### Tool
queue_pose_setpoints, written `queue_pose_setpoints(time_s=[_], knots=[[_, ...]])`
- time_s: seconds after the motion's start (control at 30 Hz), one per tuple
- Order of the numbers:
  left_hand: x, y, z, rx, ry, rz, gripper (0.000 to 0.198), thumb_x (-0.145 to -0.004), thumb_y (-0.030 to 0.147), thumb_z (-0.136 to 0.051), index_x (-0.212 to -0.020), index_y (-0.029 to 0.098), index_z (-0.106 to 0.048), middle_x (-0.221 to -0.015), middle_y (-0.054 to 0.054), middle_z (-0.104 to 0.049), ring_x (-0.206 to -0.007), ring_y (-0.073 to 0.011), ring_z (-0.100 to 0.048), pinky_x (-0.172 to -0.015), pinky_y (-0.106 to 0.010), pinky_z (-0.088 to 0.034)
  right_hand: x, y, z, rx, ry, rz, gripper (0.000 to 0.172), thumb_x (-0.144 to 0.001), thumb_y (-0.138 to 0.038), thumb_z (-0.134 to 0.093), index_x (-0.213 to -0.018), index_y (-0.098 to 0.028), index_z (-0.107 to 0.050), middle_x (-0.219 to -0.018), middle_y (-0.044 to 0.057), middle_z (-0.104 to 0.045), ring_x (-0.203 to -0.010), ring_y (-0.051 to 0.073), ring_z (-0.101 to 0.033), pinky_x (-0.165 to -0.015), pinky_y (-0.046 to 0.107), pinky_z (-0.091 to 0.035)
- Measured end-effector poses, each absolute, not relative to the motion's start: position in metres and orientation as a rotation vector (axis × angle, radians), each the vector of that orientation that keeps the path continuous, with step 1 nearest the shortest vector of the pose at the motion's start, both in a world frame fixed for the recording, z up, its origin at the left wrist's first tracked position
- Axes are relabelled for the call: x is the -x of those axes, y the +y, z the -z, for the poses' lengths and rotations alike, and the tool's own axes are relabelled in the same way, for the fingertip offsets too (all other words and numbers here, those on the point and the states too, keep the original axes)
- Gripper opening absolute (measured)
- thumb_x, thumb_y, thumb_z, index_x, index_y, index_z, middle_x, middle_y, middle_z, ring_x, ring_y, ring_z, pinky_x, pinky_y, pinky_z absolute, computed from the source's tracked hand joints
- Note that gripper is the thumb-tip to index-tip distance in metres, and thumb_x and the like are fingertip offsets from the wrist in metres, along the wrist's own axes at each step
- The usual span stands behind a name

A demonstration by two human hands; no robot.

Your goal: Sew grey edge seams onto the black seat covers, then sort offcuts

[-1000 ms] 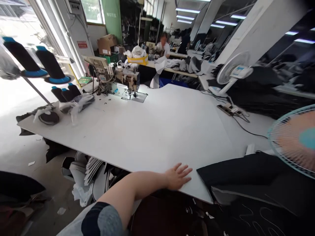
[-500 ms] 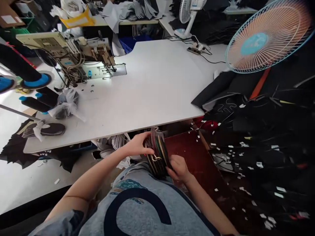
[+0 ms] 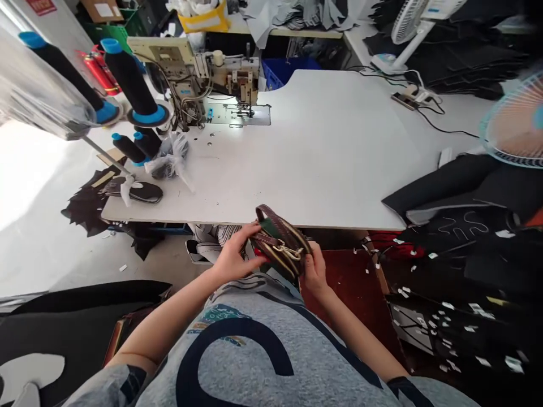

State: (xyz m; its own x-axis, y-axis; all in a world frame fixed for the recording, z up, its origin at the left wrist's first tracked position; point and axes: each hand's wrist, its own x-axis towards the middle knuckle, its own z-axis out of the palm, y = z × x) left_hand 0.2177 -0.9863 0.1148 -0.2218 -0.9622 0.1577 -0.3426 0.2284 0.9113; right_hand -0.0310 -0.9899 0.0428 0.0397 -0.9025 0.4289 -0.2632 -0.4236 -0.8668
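A small zippered handbag [image 3: 275, 227] in dark brown and green is held in front of my belly, just below the table's front edge. It has gold zips, a brown strap loop on top and a gold-coloured metal clasp. My left hand [image 3: 237, 255] grips its left end, fingers at the upper corner and thumb stretched along the near side. On the opposite end my right hand [image 3: 314, 268] is closed round the edge, thumb on the near side. The bag's underside is hidden.
A sewing machine [image 3: 237, 85] stands on the white table [image 3: 322, 152], with black thread cones [image 3: 129, 79] to its left. A shoe-like piece [image 3: 146, 192] lies at the left corner. Two fans, one of them small and white [image 3: 407, 34], and dark fabric [image 3: 449, 181] are on the right.
The view has swung left, so the table appears further right. The bag has turned from upright to a slanting position, and my right hand has moved up along its right end.
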Motion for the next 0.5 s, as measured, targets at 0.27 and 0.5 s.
queue_pose_setpoints(time_s=[0.27, 0.5], knots=[[-0.162, -0.955, -0.081, -1.115, -1.272, 1.325, 0.044, -0.090, 0.055, -0.053, -0.112, 0.018, -0.058, -0.119, -0.013, -0.062, -0.112, -0.0253, -0.058, -0.092, -0.035, -0.047, 0.112, -1.024, -0.034, 1.475, 1.259, 1.400, 0.040, -0.085, -0.057, -0.051, -0.085, -0.018, -0.061, -0.080, 0.005, -0.060, -0.072, 0.018, -0.057, -0.066, 0.032, -0.047], [-0.146, -0.978, -0.079, -1.211, -0.941, 1.835, 0.074, -0.076, 0.081, -0.050, -0.114, 0.017, -0.044, -0.092, -0.003, -0.049, -0.077, -0.0145, -0.049, -0.071, -0.027, -0.042, 0.118, -1.038, -0.044, 1.722, 1.081, 1.480, 0.035, -0.090, -0.049, -0.047, -0.079, -0.018, -0.057, -0.072, 0.004, -0.055, -0.069, 0.017, -0.054, -0.065, 0.033, -0.042]])
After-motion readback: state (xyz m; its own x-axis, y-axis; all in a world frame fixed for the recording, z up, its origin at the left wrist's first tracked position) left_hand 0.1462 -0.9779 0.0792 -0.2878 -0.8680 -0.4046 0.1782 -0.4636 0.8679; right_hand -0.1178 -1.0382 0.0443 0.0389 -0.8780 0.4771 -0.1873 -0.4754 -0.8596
